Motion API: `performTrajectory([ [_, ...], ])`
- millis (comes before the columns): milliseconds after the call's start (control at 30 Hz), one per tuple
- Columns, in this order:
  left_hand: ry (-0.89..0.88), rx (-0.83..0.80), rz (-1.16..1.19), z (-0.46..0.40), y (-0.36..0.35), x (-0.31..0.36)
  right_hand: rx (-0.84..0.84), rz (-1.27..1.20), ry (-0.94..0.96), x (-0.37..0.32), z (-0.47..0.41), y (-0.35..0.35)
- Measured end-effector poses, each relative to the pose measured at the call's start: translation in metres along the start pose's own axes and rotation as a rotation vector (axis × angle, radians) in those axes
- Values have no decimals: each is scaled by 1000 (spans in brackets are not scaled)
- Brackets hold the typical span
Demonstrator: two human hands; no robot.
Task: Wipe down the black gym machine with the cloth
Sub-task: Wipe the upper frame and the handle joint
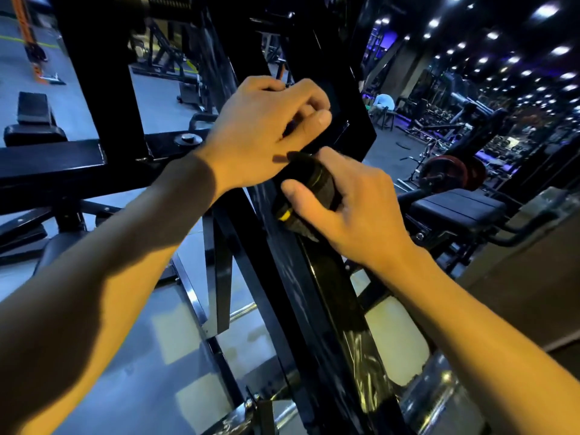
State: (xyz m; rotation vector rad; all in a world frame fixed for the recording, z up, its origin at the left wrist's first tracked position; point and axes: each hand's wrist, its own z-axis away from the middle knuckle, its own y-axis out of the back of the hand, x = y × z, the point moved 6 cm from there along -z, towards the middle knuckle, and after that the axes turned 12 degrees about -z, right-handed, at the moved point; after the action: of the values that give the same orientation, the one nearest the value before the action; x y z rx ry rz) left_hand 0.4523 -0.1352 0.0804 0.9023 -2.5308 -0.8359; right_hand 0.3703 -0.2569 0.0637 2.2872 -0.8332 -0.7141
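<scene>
Our right hand (342, 202) grips the cloth (301, 196) on the machine (314, 293) beam; our left hand (266, 130), fingers curled, holds the frame. Wiping seems mid-way; lower beam probably remains.

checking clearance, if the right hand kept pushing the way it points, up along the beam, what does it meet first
Probably the left hand, gripping the black frame just above the right hand and its cloth; depth is unclear.

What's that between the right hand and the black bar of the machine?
A dark cloth with a yellow mark. In the head view, the right hand grips it bunched against the machine's black slanted bar.
</scene>
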Motion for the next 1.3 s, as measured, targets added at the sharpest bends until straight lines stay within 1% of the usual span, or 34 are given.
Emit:
performTrajectory([
  [133,9,5,30,14,2,0,-48,-19,-25,0,53,4],
  [300,-50,-27,75,29,-7,25,-110,-15,-159,15,157,18],
  [400,-83,-48,50,37,-16,34,-129,-28,-206,19,186,23],
  [533,-85,-39,-4,38,-21,38,-155,-51,-194,19,155,18],
  [667,-90,-34,-22,39,-22,39,-82,-164,-174,20,89,8],
  [733,-81,-27,-21,40,-21,38,-66,-180,-164,20,80,6],
  [800,-72,-20,-19,40,-21,38,-71,-186,-173,20,96,9],
  [1000,-66,-10,-18,38,-25,39,-149,-158,-279,22,202,22],
  [1067,-61,11,-38,38,-26,40,-185,-159,-292,26,208,23],
  [1167,-56,24,-53,38,-26,42,-219,-175,-224,25,167,17],
  [1233,-56,21,-59,39,-26,42,-190,-218,-216,28,124,11],
  [1300,-57,11,-58,39,-25,42,-133,-237,-167,27,85,6],
])
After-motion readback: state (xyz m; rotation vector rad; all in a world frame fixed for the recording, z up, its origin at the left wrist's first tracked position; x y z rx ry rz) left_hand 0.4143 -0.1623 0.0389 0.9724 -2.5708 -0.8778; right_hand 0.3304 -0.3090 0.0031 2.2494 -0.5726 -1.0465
